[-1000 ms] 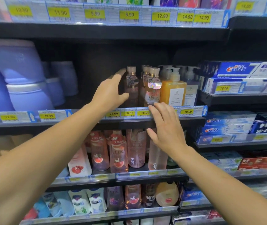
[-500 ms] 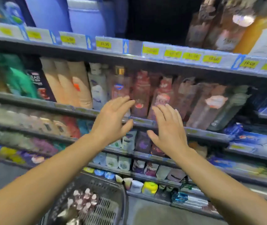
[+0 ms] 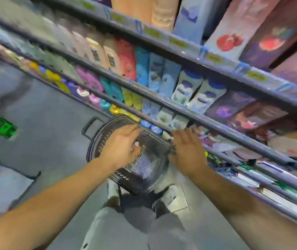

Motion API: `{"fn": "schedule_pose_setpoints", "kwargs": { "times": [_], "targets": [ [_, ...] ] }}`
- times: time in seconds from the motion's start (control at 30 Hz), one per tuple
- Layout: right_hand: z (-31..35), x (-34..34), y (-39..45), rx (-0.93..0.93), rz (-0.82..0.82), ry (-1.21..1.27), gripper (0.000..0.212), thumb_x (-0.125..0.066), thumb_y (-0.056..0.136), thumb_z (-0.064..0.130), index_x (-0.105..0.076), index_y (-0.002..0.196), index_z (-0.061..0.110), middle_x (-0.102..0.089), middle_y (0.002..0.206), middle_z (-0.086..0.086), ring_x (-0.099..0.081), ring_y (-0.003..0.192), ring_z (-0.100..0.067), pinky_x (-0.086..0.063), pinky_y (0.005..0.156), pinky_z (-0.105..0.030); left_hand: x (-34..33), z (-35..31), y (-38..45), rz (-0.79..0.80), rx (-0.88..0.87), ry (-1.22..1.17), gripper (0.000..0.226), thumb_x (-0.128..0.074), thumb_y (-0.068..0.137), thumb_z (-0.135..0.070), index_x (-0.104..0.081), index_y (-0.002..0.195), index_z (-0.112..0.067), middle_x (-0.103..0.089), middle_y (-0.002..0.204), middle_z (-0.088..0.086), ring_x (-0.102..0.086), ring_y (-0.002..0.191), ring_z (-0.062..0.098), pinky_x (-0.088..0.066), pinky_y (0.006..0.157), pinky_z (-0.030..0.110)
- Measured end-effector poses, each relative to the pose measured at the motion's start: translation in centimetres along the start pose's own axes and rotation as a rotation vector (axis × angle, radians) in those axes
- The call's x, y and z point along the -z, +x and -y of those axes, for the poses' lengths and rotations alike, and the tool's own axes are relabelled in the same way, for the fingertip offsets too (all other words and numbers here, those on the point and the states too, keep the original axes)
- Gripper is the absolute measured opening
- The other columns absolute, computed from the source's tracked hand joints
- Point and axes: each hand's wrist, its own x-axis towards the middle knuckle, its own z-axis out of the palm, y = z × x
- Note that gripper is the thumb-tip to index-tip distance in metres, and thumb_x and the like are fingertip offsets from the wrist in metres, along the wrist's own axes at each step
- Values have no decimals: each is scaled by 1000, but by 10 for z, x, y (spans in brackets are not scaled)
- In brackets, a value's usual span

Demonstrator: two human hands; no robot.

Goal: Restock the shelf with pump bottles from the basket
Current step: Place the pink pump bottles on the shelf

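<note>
Two bare hands, left (image 3: 121,146) and right (image 3: 187,151), fingers loose, grasping nothing, hover over one dark plastic mesh basket (image 3: 144,170) at frame centre

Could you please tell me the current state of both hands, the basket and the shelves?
Left hand: open, over the basket, holding nothing.
Right hand: open, holding nothing.
Basket: on the floor by the shelves; contents too blurred to tell.
Shelves: stocked with bottles.
</note>
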Motion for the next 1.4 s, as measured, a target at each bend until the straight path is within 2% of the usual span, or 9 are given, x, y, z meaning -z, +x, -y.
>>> {"fn": "schedule_pose_setpoints", "kwargs": {
  "times": [0.13,0.27,0.47,0.57,0.7,1.0,1.13,1.23,1.4],
  "targets": [
    [37,-61,19,-11,75,71,78,-82,63,35,-56,129,4,-58,127,-17,-53,120,-41,-44,102,-50,-41,71,-9,60,78,-69,58,-52,78,-32,-63,124,1,-63,123,25,-64,106,41,-50,94,47],
    [69,-122,40,-79,174,168,71,-79,63,29,-56,126,3,-59,121,-15,-54,113,-40,-46,96,-44,-87,131,-11,118,135,-103,61,-73,78,-18,-55,135,-4,-57,135,21,-57,119,40,-43,103,46],
    [90,-232,73,-150,175,228,66,-74,68,26,-56,128,3,-62,115,-15,-58,106,-34,-44,97,-38,-178,207,-1,236,188,-104,58,-61,82,-33,-56,135,-10,-58,135,15,-56,119,38,-46,99,44],
    [89,-294,96,-211,282,260,71,-73,78,30,-46,137,3,-53,130,-17,-49,121,-36,-36,105,-39,-237,236,0,259,190,-104,56,-67,82,-30,-57,133,-12,-60,134,14,-57,122,35,-44,104,44],
    [82,-382,126,-253,360,342,75,-69,84,35,-33,145,11,-38,144,-12,-35,134,-35,-31,112,-44,-311,262,11,379,218,-102,59,-67,85,-23,-49,140,-14,-62,128,14,-58,116,37,-52,95,45],
    [54,-546,212,-265,199,452,62,-63,89,29,-37,144,16,-39,144,-9,-43,129,-32,-39,104,-46,-449,301,62,416,292,-76,55,-58,92,-19,-40,144,-22,-54,137,7,-58,115,32,-51,85,40],
    [45,-593,234,-198,203,464,54,-57,94,17,-38,145,17,-37,146,-10,-46,127,-34,-40,102,-48,-496,309,64,447,327,-159,59,-61,86,-13,-41,141,-22,-49,141,6,-58,115,37,-54,86,49],
    [40,-613,233,-147,162,508,42,-59,90,8,-50,132,10,-49,133,-16,-54,114,-34,-47,90,-42,-518,308,65,444,364,-168,66,-61,85,-7,-37,145,-19,-40,149,4,-58,117,37,-54,89,52],
    [28,-616,220,-205,60,516,28,-64,90,12,-56,117,9,-61,117,-13,-61,106,-30,-52,84,-39,-540,311,76,329,474,-203,45,-60,84,0,-54,126,-15,-53,123,5,-59,107,28,-54,89,40]
  ]
}}
